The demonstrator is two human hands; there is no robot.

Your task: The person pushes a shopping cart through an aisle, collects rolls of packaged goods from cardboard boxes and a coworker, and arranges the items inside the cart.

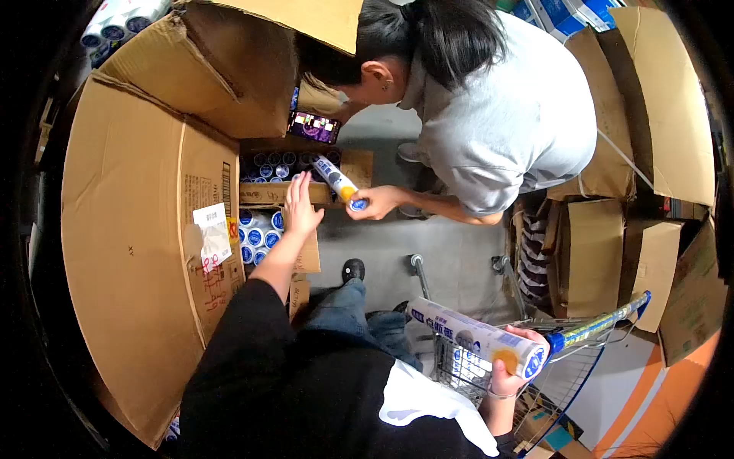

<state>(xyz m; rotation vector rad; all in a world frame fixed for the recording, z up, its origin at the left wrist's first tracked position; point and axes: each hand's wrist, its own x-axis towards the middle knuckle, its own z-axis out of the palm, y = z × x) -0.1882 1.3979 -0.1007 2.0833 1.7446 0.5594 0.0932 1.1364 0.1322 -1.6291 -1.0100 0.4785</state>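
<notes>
We're clamping the printed tube (pixel 466 334) near its right end, right hand (pixel 502 380), by the shopping cart (pixel 604 327). Likely light, stiffish, slick; mid-body's suiting gentle grip. Left hand (pixel 302 210): hovering empty, fingers apart, at the open carton (pixel 264 193).

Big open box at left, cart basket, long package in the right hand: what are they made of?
Big box: matte brown cardboard; creased flaps.
Cart basket: probably metal, finish unclear; thin wire grid.
Long package: fairly glossy, likely plastic film; light sheen on printed wrap. Contents: can't tell.
</notes>
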